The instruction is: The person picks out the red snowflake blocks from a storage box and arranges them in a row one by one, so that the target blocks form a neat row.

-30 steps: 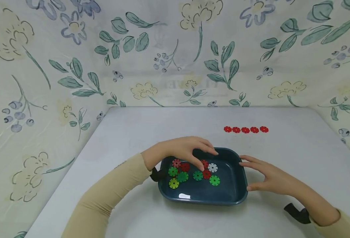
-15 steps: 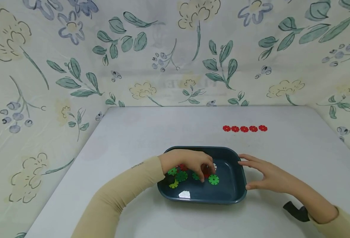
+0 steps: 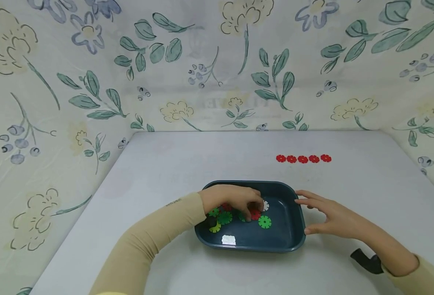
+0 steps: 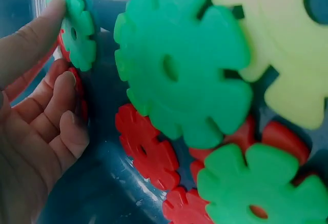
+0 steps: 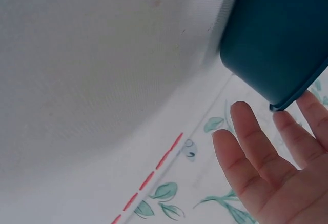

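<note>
My left hand (image 3: 243, 199) reaches down into the dark blue tray (image 3: 283, 241), its fingers bent among flower-shaped plastic discs. In the left wrist view, the thumb (image 4: 36, 39) lies at the edge of a green disc (image 4: 82, 39), with red showing behind it between thumb and fingers. I cannot tell whether a disc is pinched there. In the head view a red disc (image 3: 255, 214) shows beside the fingertips, near a white disc (image 3: 265, 205) and a light green disc (image 3: 265, 222). My right hand (image 3: 331, 217) has its fingers extended, fingertips right at the tray's right rim.
Several red flower discs (image 3: 303, 159) lie in a row on the white table (image 3: 187, 155) behind the tray. More green discs (image 3: 225, 217) and a yellow disc (image 3: 215, 228) lie in the tray's left part. Flower-patterned sheeting (image 3: 202, 98) rises behind the table.
My left hand has lowered from above the tray into it, and its fingers have drawn together among the discs. The right hand stays at the rim.
</note>
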`<state>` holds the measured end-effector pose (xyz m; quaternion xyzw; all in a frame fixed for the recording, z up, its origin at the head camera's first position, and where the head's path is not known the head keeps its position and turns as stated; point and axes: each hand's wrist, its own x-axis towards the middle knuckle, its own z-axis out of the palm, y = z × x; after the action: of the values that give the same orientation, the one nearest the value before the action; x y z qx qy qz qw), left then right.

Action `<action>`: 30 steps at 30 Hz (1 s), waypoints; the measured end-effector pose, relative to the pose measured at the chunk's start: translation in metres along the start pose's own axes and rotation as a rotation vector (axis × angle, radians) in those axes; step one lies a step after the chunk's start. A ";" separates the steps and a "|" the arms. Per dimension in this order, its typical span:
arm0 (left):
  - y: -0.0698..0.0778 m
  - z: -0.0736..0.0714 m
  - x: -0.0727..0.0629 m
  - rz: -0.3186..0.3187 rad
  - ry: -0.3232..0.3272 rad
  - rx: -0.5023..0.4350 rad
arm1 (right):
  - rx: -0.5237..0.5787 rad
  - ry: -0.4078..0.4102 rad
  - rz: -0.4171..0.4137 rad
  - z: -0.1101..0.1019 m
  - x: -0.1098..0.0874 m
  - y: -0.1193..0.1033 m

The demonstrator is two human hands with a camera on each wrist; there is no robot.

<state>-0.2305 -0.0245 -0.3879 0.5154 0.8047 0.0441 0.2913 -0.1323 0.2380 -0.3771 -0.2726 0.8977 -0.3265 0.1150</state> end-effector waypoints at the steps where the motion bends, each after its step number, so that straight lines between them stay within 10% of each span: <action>1: 0.000 0.000 0.000 -0.001 0.003 -0.001 | 0.001 0.000 0.000 0.000 0.000 0.000; 30: 0.001 0.005 0.000 -0.003 0.045 -0.113 | -0.001 -0.033 0.038 -0.003 0.004 -0.002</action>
<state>-0.2269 -0.0252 -0.3912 0.4956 0.8081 0.1006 0.3020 -0.1359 0.2359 -0.3731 -0.2609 0.9009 -0.3191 0.1358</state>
